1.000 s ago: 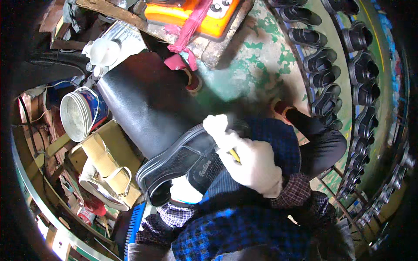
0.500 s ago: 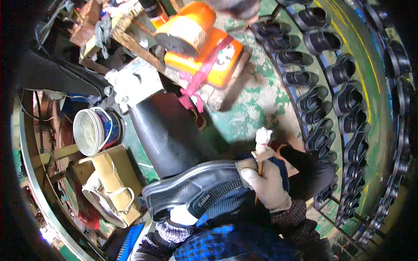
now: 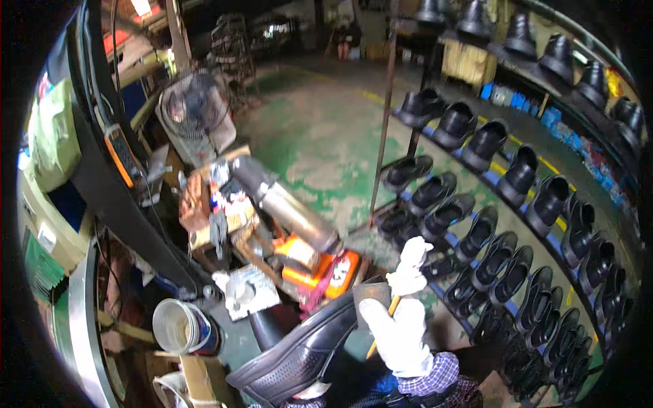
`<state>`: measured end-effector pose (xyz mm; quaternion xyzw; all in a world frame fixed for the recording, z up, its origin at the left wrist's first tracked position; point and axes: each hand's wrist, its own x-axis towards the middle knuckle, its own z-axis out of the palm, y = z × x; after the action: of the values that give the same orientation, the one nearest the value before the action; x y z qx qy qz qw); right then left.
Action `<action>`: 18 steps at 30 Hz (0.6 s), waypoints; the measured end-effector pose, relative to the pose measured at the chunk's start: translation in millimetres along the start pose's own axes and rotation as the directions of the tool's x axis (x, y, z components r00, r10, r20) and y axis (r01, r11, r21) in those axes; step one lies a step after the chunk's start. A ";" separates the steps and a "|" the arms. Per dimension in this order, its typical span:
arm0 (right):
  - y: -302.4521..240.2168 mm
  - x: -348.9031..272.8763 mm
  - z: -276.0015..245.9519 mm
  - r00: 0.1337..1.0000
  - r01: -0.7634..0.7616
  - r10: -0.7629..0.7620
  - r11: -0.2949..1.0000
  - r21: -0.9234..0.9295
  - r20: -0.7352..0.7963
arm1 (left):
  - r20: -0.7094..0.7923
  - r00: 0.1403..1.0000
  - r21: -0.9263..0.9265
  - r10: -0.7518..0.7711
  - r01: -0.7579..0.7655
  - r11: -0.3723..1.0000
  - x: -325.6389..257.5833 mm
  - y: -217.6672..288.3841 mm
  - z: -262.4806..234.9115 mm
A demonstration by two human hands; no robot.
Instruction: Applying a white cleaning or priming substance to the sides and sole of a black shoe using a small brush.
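A black shoe lies tilted across my lap. My left hand, in a white glove, holds it from below; only a small patch of glove shows and its fingers are hidden. Closed around a thin wooden stick is my right hand, also gloved in white. White cloth is wrapped in a bundle round the stick's upper end. The darkened fingertips of that glove rest beside the raised end of the shoe. Much of the shoe's near side is out of sight.
Racks of black shoes stand along my right. Ahead sit an orange machine with a metal cylinder, and a fan farther off. A white bucket and a cardboard box are at my left.
The view has tilted up, bringing in the fan, the far floor and more racks. The shoe now slants more steeply. My right hand still holds the cloth-wrapped stick.
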<state>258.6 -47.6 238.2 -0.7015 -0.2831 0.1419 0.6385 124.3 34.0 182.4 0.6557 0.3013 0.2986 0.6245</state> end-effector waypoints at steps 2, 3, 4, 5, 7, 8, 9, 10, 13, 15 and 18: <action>-11.0 5.7 2.3 0.958 0.281 -0.285 0.956 -0.083 -0.033 | 0.012 0.997 0.006 0.075 -0.075 0.997 10.4 22.6 9.5; -16.1 2.6 5.7 0.907 0.416 -0.420 0.904 -0.098 -0.023 | 0.000 0.995 0.023 0.104 -0.104 0.994 11.4 34.6 9.1; -19.7 1.6 -1.7 0.857 0.506 -0.514 0.851 -0.139 -0.029 | 0.026 0.990 0.002 0.141 -0.141 0.990 15.7 45.9 18.0; -7.0 -3.1 -11.2 0.831 0.536 -0.550 0.832 -0.144 -0.080 | 0.055 0.983 -0.020 0.174 -0.173 0.985 19.5 55.7 26.4; 24.7 -11.4 -12.5 0.783 0.599 -0.603 0.797 -0.075 -0.153 | 0.044 0.975 0.005 0.219 -0.220 0.976 19.0 71.7 27.2; 20.6 -19.2 -18.2 0.916 0.397 -0.400 0.914 -0.087 -0.016 | 0.048 0.968 0.007 0.248 -0.249 0.969 21.5 80.5 28.5; 20.9 -22.5 -24.6 0.956 0.293 -0.290 0.950 -0.105 0.048 | 0.052 0.962 0.001 0.268 -0.268 0.963 20.9 84.4 30.6; 21.9 -28.5 -31.4 0.980 0.182 -0.168 0.973 -0.140 0.109 | 0.056 0.957 0.000 0.285 -0.286 0.958 20.1 89.9 32.7; 14.2 -28.7 -54.4 0.989 0.094 -0.101 0.993 0.066 0.110 | 0.074 0.934 -0.013 0.349 -0.349 0.937 22.5 110.6 40.8; -28.1 -17.9 -57.8 0.972 0.226 -0.209 0.956 0.185 -0.110 | 0.076 0.921 -0.011 0.381 -0.382 0.924 22.2 119.5 45.4; -63.4 -4.1 -54.3 0.827 0.492 -0.407 0.858 0.149 -0.389 | 0.075 0.905 -0.006 0.420 -0.420 0.907 21.7 132.6 53.4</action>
<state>272.0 -92.7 307.3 -0.5445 -0.3059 -0.1047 0.7740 182.1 11.5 313.1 0.7191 0.1311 0.3998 0.5530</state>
